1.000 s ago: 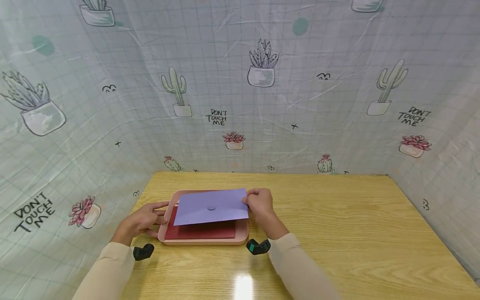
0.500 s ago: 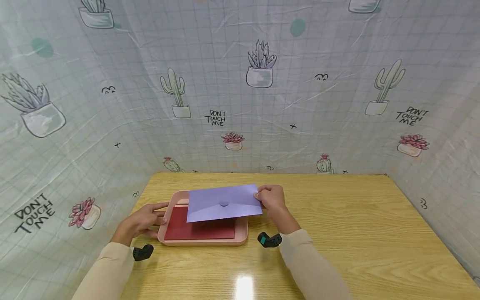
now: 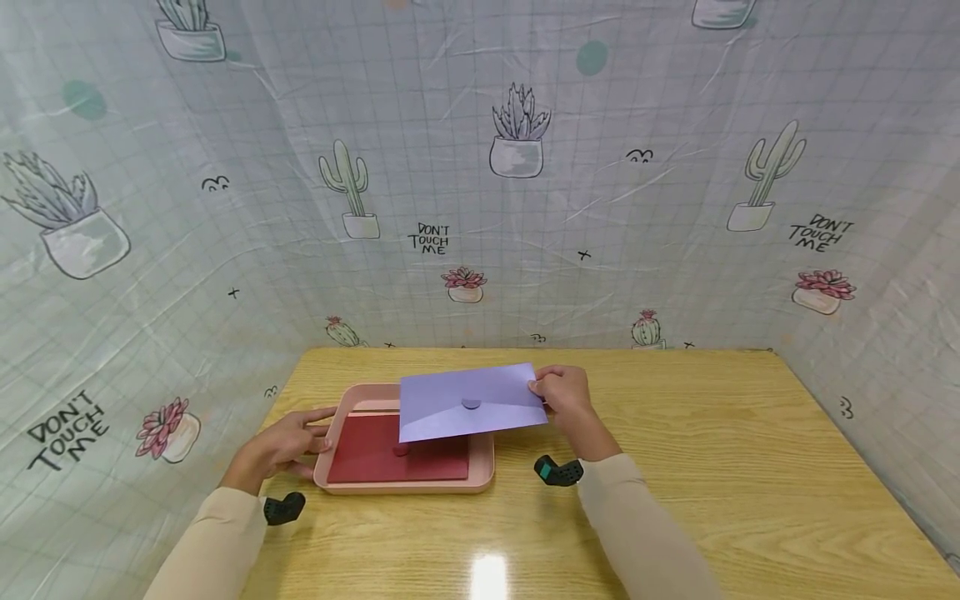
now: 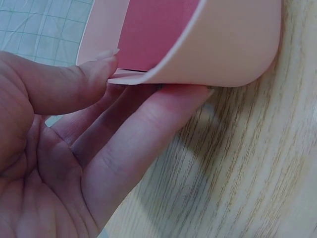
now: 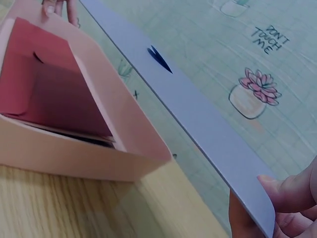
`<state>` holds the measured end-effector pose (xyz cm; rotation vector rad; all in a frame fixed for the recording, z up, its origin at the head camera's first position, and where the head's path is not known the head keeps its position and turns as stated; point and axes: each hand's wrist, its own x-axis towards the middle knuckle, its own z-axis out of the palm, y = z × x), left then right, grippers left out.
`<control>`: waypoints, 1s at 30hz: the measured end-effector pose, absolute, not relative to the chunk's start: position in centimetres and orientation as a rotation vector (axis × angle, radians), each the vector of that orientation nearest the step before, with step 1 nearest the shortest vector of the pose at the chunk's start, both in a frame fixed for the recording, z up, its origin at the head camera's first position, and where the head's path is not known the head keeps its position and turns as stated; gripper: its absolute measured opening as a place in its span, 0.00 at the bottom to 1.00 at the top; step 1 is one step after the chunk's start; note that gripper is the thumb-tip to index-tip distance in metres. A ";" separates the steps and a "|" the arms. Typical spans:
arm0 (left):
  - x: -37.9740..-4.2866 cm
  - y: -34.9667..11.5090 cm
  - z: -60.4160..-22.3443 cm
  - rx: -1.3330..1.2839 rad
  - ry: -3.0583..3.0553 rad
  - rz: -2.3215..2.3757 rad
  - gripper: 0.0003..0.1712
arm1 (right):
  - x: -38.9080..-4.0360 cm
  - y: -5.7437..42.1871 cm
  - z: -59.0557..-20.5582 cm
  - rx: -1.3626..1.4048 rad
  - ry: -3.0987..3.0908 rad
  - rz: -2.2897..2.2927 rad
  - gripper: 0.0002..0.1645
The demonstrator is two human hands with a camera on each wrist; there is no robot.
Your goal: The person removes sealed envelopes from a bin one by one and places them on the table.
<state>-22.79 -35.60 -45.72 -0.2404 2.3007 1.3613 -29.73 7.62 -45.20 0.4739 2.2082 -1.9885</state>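
My right hand (image 3: 568,396) pinches the right edge of a lilac envelope (image 3: 442,408), thumb on top and fingers beneath. The envelope, marked by a small half-round tab, hangs tilted above the right part of a pink tray (image 3: 405,489). Inside the tray lies a red envelope (image 3: 363,454), partly covered by the lilac one in the head view. At the tray's left end, my left hand (image 3: 288,442) grips the wall: in the left wrist view the thumb (image 4: 74,87) presses the rim and the fingers reach against the outside.
The tray stands on the left part of a wooden table (image 3: 675,467), whose top stretches away to the right. A curtain (image 3: 570,200) printed with cacti hangs behind and along both sides. In the right wrist view, a pale edge shows under the red envelope.
The lilac envelope has moved right and slightly up with my right hand, uncovering more of the red envelope. My left hand has stayed at the tray's left end.
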 end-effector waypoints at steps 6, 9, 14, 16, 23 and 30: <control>-22.9 -35.5 -45.8 -0.256 2.309 1.351 0.42 | -30.1 9.0 -45.0 0.504 2.197 -1.991 0.14; -23.1 -35.5 -45.9 -0.275 2.316 1.341 0.43 | -30.3 9.7 -44.9 0.508 2.208 -1.977 0.15; -23.0 -35.6 -46.0 -0.273 2.323 1.333 0.44 | -30.7 11.0 -44.9 0.501 2.207 -1.973 0.17; -23.0 -35.6 -46.0 -0.267 2.329 1.328 0.44 | -30.8 11.6 -45.0 0.499 2.212 -1.972 0.17; -22.9 -35.6 -46.1 -0.269 2.321 1.339 0.44 | -31.1 13.2 -44.9 0.500 2.257 -1.945 0.17; -22.9 -35.4 -46.0 -0.260 2.314 1.341 0.44 | -31.5 14.8 -44.9 0.535 2.282 -1.899 0.19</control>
